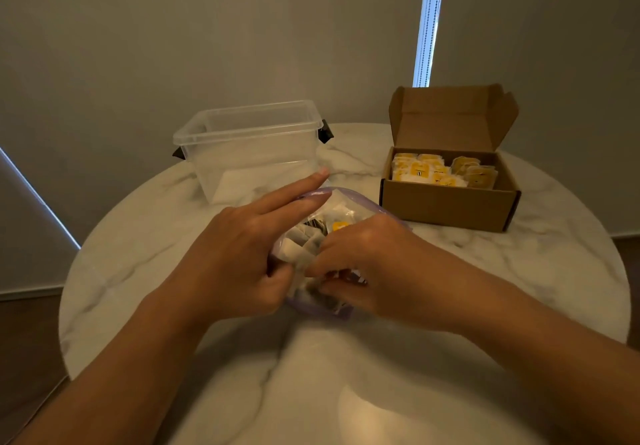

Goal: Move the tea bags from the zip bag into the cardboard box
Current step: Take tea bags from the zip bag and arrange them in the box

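A clear zip bag (349, 202) with a purple rim lies open in the middle of the round marble table (519, 271). Tea bags (311, 237), white with yellow tags, fill it. My left hand (242, 247) pinches the bag's near left rim, with two fingers stretched out over the bag. My right hand (367, 261) reaches into the bag's mouth, its fingers closed around tea bags. The brown cardboard box (446, 205) stands at the back right, lid up, with several tea bags (440, 173) inside it.
A clear plastic tub (249, 147) with black clips stands at the back left, just beyond the zip bag. Roller blinds (207, 29) hang behind the table. The table's edge curves round close to the box on the right.
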The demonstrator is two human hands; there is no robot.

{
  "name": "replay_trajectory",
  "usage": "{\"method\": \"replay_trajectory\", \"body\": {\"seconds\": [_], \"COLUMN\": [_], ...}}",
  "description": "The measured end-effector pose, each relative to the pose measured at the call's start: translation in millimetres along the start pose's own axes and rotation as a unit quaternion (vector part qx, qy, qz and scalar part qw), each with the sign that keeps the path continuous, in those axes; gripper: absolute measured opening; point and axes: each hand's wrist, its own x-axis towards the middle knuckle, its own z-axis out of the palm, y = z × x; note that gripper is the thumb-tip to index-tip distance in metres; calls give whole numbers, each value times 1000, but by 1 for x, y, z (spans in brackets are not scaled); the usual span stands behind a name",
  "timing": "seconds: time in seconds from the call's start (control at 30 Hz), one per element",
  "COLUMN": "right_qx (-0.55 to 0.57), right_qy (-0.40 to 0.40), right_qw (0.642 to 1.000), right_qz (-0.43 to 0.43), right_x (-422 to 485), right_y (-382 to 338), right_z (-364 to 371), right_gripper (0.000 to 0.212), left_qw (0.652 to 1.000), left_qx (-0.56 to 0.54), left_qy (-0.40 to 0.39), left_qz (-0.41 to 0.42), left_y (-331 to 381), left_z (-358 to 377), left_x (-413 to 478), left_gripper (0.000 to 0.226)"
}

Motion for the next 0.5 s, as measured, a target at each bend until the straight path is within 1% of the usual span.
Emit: {"method": "replay_trajectory", "body": {"seconds": [0.07, 0.1, 0.2, 0.33, 0.4, 0.5], "right_qx": [-25, -34, -50, -63, -64, -68], "right_qy": [-11, -18, -42, -56, -46, -15], "right_qw": [999, 999, 998, 995, 996, 997], "right_qz": [-18, -21, 9, 46, 47, 34], "right_x": [2, 2, -1, -1, 1, 2], "right_y": [-2, -4, -4, -4, -6, -9], "right_z": [7, 10, 13, 14, 16, 19], "right_gripper": [9, 12, 26, 38, 37, 30], "left_qw": [1000, 1000, 1000, 1000, 1000, 1000], "left_qx": [-5, -7, -4, 2, 1, 0], "left_qy": [8, 12, 12, 14, 16, 14], "left_qz": [2, 1, 5, 11, 8, 5], "left_y": [0, 0, 0, 1, 1, 1], "left_z": [0, 0, 0, 1, 1, 2], "left_x": [-1, -1, -1, -2, -1, -1], "left_gripper": [83, 83, 82, 79, 79, 83]}}
